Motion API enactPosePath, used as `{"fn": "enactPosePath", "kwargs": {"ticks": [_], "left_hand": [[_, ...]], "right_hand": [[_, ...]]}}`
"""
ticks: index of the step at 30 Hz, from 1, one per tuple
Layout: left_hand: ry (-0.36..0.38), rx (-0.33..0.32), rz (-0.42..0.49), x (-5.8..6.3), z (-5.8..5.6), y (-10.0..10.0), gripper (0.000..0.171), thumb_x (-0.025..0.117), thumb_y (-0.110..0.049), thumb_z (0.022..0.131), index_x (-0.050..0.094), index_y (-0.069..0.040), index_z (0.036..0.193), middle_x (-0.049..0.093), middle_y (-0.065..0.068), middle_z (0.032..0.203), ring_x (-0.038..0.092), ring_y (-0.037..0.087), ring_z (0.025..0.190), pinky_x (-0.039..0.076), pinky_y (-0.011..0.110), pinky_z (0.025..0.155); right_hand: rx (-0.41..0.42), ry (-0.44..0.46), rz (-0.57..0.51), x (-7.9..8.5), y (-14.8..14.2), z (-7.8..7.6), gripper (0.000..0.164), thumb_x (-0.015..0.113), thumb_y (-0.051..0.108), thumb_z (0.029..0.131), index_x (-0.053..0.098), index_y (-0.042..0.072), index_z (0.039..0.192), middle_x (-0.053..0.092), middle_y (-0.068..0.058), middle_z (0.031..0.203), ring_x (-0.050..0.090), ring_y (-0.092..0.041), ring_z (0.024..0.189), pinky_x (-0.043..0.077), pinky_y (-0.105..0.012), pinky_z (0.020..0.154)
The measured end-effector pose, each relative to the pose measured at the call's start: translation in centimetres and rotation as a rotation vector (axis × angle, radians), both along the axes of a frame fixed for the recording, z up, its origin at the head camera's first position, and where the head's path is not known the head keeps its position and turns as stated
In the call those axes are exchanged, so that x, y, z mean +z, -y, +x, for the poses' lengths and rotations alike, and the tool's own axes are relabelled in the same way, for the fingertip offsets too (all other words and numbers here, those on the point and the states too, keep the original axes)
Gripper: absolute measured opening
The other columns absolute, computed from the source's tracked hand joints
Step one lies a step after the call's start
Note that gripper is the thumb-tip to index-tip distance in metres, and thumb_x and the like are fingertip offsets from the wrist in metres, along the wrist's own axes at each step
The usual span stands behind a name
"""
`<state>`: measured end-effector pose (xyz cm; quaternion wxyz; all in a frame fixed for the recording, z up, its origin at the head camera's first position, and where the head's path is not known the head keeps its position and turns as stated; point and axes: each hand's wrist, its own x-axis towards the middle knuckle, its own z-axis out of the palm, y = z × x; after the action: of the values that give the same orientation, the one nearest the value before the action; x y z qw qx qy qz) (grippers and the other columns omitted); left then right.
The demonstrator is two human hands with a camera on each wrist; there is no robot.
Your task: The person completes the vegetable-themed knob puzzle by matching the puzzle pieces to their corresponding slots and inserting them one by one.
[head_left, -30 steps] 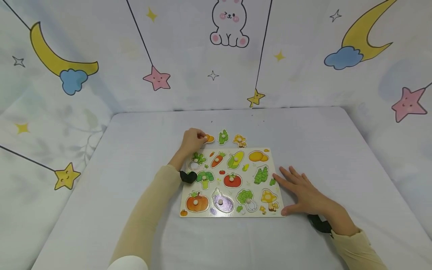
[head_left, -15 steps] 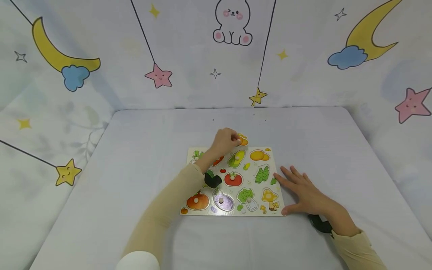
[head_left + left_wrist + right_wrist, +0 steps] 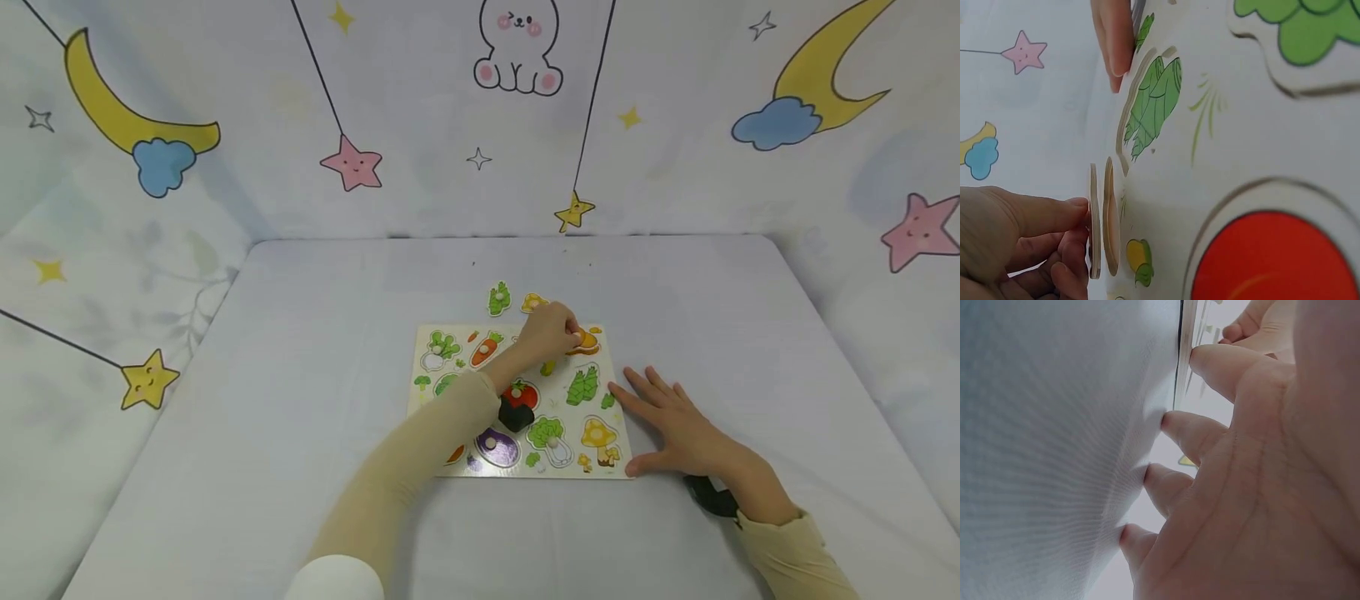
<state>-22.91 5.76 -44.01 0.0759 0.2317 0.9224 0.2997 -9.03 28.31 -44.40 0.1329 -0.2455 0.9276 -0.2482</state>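
In the head view my left hand (image 3: 550, 332) pinches an orange-yellow puzzle piece (image 3: 587, 340) with a potato-like picture, over the top right of the wooden knob puzzle board (image 3: 573, 417). The left wrist view has this piece (image 3: 1094, 219) edge-on, slightly apart from its matching recess (image 3: 1111, 219) and roughly parallel to the board. Thumb and finger hide its knob. My right hand (image 3: 675, 429) lies spread at the board's right edge, fingertips on the cloth and touching the board's side. Unfilled asparagus (image 3: 582, 385) and mushroom (image 3: 598, 437) recesses show on the board.
Behind the board lie a green asparagus piece (image 3: 499, 297) and a yellow mushroom piece (image 3: 534, 302), the latter partly covered by my left hand. Tomato (image 3: 522, 393), eggplant (image 3: 497, 448) and several other knobbed pieces sit in the board. White cloth (image 3: 315, 333) covers the table.
My left hand has carried the orange-yellow piece from the row behind the board rightward, then toward me over the top-right recess. My right hand stays in place.
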Motion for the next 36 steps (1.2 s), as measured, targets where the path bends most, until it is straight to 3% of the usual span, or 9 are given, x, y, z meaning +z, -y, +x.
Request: {"fn": "enactPosePath", "kwargs": {"ticks": [21,30,33,36], "left_hand": [[-0.008,0.035,-0.032,-0.5,1.0,-0.9,0.012,0.065,-0.017,0.092,0.072,-0.008,0.088,0.067,0.003,0.089,0.051,0.01,0.07,0.037,0.017,0.061],[0.015,0.021,0.014,-0.9,0.6,-0.7,0.013,0.068,-0.018,0.09,0.074,-0.007,0.092,0.07,0.003,0.088,0.055,0.01,0.069,0.041,0.016,0.061],[0.038,0.016,0.073,-0.7,0.1,0.4,0.016,0.069,-0.021,0.091,0.074,-0.008,0.099,0.069,0.004,0.091,0.056,0.01,0.074,0.042,0.016,0.064],[0.018,0.053,0.157,-0.3,-0.8,2.0,0.018,0.07,-0.02,0.09,0.073,-0.006,0.103,0.067,0.006,0.089,0.057,0.014,0.076,0.045,0.02,0.068]], "right_hand": [[-0.018,0.036,-0.004,-0.2,0.0,-0.1,0.11,0.08,0.06,0.063,0.032,0.02,0.154,0.015,-0.023,0.161,0.002,-0.05,0.147,0.004,-0.073,0.109],[-0.022,0.036,-0.012,-0.4,-0.2,0.0,0.11,0.079,0.06,0.063,0.032,0.02,0.154,0.015,-0.022,0.161,0.002,-0.05,0.147,0.003,-0.072,0.11],[-0.023,0.037,-0.008,-0.5,-0.2,0.1,0.11,0.079,0.062,0.063,0.032,0.02,0.154,0.015,-0.022,0.162,0.002,-0.049,0.147,0.004,-0.072,0.11],[-0.026,0.03,0.005,-0.5,-0.2,0.0,0.11,0.078,0.063,0.063,0.032,0.021,0.154,0.015,-0.02,0.162,0.002,-0.048,0.148,0.004,-0.072,0.11]]}}
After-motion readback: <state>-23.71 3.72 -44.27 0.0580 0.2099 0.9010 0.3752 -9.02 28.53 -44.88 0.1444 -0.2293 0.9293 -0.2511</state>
